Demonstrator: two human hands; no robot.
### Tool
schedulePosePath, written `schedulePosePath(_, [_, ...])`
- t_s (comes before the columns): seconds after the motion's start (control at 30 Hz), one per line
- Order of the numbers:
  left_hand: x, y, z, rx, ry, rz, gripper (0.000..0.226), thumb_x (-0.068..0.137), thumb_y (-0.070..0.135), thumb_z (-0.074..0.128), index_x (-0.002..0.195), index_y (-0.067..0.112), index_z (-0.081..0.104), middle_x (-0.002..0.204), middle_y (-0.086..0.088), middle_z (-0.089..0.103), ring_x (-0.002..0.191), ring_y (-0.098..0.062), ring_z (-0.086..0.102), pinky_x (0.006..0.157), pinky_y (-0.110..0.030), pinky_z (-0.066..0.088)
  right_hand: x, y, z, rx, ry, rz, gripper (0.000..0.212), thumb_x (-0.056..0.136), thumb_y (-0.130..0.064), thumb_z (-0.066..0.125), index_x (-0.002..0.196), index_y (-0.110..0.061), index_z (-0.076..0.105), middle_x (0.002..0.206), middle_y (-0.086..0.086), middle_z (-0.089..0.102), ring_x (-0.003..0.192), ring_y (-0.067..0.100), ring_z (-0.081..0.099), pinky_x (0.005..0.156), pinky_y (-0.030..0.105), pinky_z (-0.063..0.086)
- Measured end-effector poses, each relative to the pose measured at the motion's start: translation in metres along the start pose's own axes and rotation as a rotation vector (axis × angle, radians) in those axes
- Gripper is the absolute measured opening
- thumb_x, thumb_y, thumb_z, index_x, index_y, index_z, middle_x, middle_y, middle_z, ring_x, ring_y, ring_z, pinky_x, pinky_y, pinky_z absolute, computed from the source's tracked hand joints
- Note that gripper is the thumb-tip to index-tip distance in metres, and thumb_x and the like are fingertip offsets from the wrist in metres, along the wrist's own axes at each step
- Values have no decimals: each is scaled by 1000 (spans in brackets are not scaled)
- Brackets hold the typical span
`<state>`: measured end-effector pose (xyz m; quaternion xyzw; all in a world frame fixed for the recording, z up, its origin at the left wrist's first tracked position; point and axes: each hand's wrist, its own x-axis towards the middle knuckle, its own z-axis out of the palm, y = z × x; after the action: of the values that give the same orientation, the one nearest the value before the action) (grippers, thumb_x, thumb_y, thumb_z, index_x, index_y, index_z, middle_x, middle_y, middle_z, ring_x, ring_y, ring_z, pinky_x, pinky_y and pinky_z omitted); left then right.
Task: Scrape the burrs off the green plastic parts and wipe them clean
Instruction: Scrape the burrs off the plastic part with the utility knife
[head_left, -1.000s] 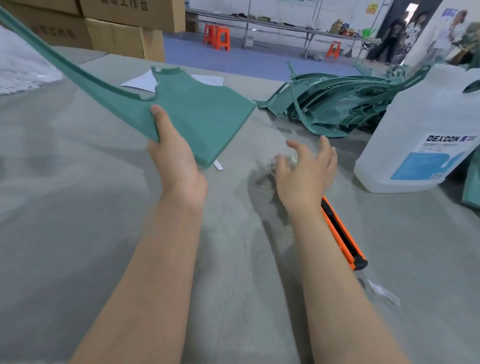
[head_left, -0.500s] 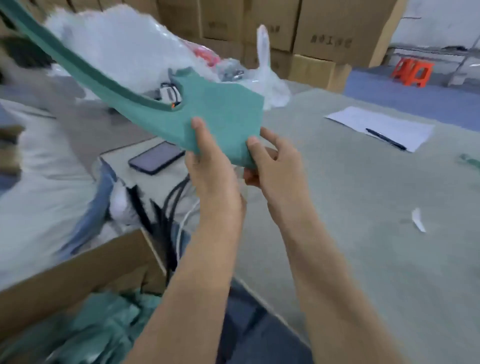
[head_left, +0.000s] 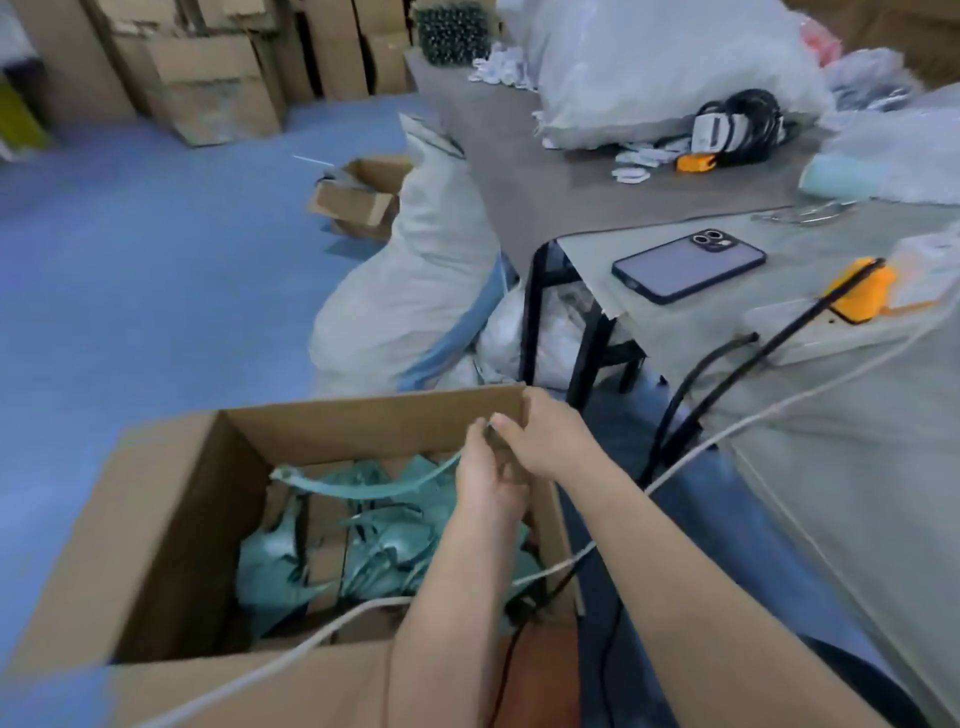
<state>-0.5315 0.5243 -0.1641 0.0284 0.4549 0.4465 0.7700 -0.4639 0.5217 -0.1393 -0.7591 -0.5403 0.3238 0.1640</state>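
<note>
Both hands, the left hand and the right hand, are together over the cardboard box, gripping one end of a green plastic part whose long arm stretches across the opening above other green pieces; this looks like putting a finished part away. The next move would be to let it drop in (a white cable crosses the box, and could snag), then return to the table, where a phone lies.

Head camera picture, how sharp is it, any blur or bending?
Head view: motion blur softens the cardboard box and green plastic part; the phone reads clearer; wide-angle bending curves the table edges; lighting is even, no harsh glare.
</note>
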Motion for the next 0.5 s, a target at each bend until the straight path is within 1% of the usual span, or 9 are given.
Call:
schedulePosePath(0.07, [10,-12,-6,8,-66,-19,45,104,34,29,135,6,45,97,-16,60,95,-24,58,86,-29,41,0,5,8,-68,-82,-14,56,100,-43,45,144,-10,38,144,13,46,130,30,45,105,36,39])
schedulePosePath(0.13, [11,-19,2,96,-41,38,32,104,26,26,100,13,55,82,-9,48,75,-18,49,73,-29,39,-5,9,0,-22,-79,-28,50,101,-41,44,143,-13,43,143,8,49,130,25,47,103,32,38])
schedulePosePath(0.17, [5,-21,11,188,-9,99,32,104,22,27,84,15,51,78,-7,46,68,-16,46,66,-29,38,-9,10,-8,32,-50,-35,47,101,-41,44,139,-14,47,140,6,53,127,22,49,101,30,38])
schedulePosePath(0.2, [-4,-21,22,256,-7,172,33,104,20,27,77,15,47,76,-6,45,65,-16,45,62,-28,38,-15,10,-19,104,-6,-53,42,100,-39,46,135,-16,52,136,3,57,124,19,52,99,28,40])
schedulePosePath(0.23, [-13,-20,35,297,-38,250,34,104,19,26,77,12,46,77,-8,46,66,-18,45,62,-28,38,-23,9,-31,189,49,-85,37,100,-37,47,130,-17,56,131,1,60,120,17,54,99,27,42])
schedulePosePath(0.3, [-38,-23,63,305,-132,412,30,103,23,31,96,4,53,94,-18,55,82,-26,55,73,-31,45,-43,8,-59,358,188,-176,30,99,-34,50,123,-20,61,121,-2,65,112,12,58,98,29,45])
schedulePosePath(0.37, [-73,-29,96,187,-255,504,25,100,20,40,115,8,55,113,-12,63,100,-25,62,88,-35,52,-70,10,-92,527,359,-253,25,99,-30,52,117,-20,65,111,-4,69,103,8,63,94,29,49])
schedulePosePath(0.43, [-109,-47,131,102,-421,522,17,98,11,44,109,14,56,104,-3,68,99,-20,64,87,-32,54,-101,21,-127,679,551,-278,20,98,-25,54,110,-17,68,103,-2,72,99,10,66,93,33,51])
schedulePosePath(0.5, [-146,-78,163,115,-589,460,15,97,7,45,103,18,54,98,1,69,96,-18,65,87,-32,53,-135,42,-160,749,751,-265,16,98,-19,54,103,-14,68,98,3,73,95,16,68,94,40,52])
